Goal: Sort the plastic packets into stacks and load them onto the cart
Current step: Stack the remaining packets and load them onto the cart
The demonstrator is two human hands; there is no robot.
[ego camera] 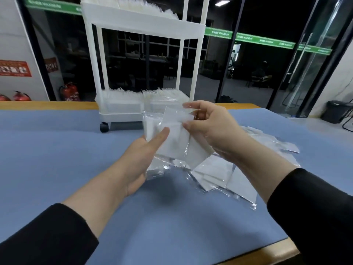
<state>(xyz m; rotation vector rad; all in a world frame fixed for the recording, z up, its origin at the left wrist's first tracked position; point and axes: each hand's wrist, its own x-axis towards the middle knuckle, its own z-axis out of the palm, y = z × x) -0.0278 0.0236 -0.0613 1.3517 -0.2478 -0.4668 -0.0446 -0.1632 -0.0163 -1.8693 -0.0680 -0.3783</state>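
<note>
The tall white plastic cart (145, 29) runs out past the top edge, so its upper tier of packets is cut short. The bunch of clear plastic packets (172, 138) hides the left hand's (139, 161) fingers and part of the cart's bottom shelf. Both black sleeves (44, 238) leave the picture at the lower corners. The red wall sign (15, 68) is too blurred to read.

The cart (145, 73) stands on the table (57, 150) at its far side; packets fill its upper shelf (133, 8) and lower shelf (124, 104); a bundle of packets (172, 134) sits between the left hand (141, 159) and right hand (212, 129), before the cart; loose packets (219, 175) lie on the table below and right of it
</note>
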